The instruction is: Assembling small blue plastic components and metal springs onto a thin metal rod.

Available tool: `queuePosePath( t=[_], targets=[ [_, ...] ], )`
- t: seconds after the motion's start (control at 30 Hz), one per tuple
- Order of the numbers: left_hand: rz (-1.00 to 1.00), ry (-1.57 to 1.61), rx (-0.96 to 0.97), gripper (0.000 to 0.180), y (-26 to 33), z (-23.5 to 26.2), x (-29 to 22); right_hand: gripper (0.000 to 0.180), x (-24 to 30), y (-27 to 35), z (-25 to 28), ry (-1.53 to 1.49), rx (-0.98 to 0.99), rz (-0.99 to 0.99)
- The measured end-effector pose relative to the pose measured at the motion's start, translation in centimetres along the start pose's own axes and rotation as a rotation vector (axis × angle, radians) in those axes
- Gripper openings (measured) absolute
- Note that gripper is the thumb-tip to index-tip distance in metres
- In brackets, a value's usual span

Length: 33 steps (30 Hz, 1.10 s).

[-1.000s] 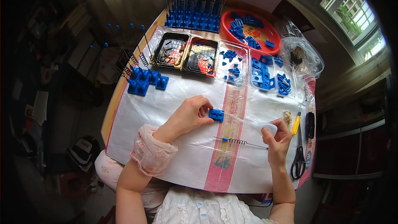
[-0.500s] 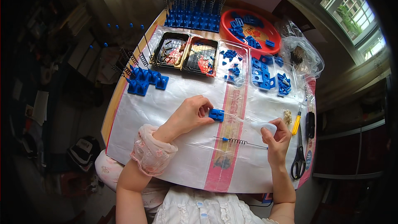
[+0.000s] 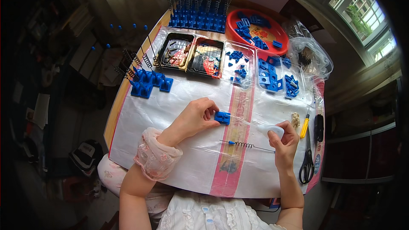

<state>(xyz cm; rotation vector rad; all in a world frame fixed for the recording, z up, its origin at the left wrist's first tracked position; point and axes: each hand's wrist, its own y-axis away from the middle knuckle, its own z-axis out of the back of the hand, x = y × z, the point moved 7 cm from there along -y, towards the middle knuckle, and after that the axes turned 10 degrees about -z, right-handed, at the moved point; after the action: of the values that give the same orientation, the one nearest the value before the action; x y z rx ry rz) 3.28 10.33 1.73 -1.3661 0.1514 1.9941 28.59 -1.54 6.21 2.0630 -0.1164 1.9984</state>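
Note:
A small blue plastic part (image 3: pixel 222 118) lies on the covered table, pinched at its left edge by the thumb and fingers of my left hand (image 3: pixel 197 117). My right hand (image 3: pixel 286 142) is closed round a small white rounded bottle (image 3: pixel 276 130), whose pale tip points left toward the blue part. Between my hands, nearer to me, a thin black wire with a spring coil (image 3: pixel 244 145) lies flat. A blue bead (image 3: pixel 231 143) sits near its left end, and its right end runs up to my right wrist.
Blue bases with upright springs (image 3: pixel 145 84) stand at the left, more (image 3: pixel 198 20) at the back. Black trays (image 3: pixel 187 55), clear trays (image 3: pixel 254 69) and a red basin (image 3: pixel 281 27) line the far side. Black scissors (image 3: pixel 306 168) and a yellow-handled tool (image 3: pixel 304 127) lie right.

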Motion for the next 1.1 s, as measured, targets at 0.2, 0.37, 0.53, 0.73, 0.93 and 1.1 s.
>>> queuePosePath(
  t=[0.2, 0.37, 0.53, 0.73, 0.93, 1.1],
  targets=[
    [-0.001, -0.005, 0.004, 0.032, 0.0, 0.0, 0.0, 0.016, 0.3, 0.1, 0.0, -0.007, -0.011, 0.003],
    [0.013, 0.003, 0.008, 0.032, 0.0, -0.1, 0.1, 0.015, -0.1, 0.0, 0.2, -0.01, -0.003, 0.002],
    [0.013, -0.003, 0.009, 0.032, 0.0, -0.1, -0.1, 0.018, -0.5, -0.4, 1.2, -0.266, 0.03, -0.012],
    [0.004, -0.022, 0.007, 0.032, 0.0, 0.1, -0.3, 0.032, -2.0, -2.9, 3.2, -0.64, 0.061, 0.005],
    [-0.001, -0.038, 0.013, 0.033, -0.1, 0.0, -0.5, 0.03, -3.2, -4.2, 5.9, -0.683, 0.03, -0.033],
    [0.003, -0.057, 0.004, 0.036, -0.1, 0.0, -0.6, 0.032, -2.4, -4.7, 7.0, -0.565, 0.018, -0.027]
  ],
)
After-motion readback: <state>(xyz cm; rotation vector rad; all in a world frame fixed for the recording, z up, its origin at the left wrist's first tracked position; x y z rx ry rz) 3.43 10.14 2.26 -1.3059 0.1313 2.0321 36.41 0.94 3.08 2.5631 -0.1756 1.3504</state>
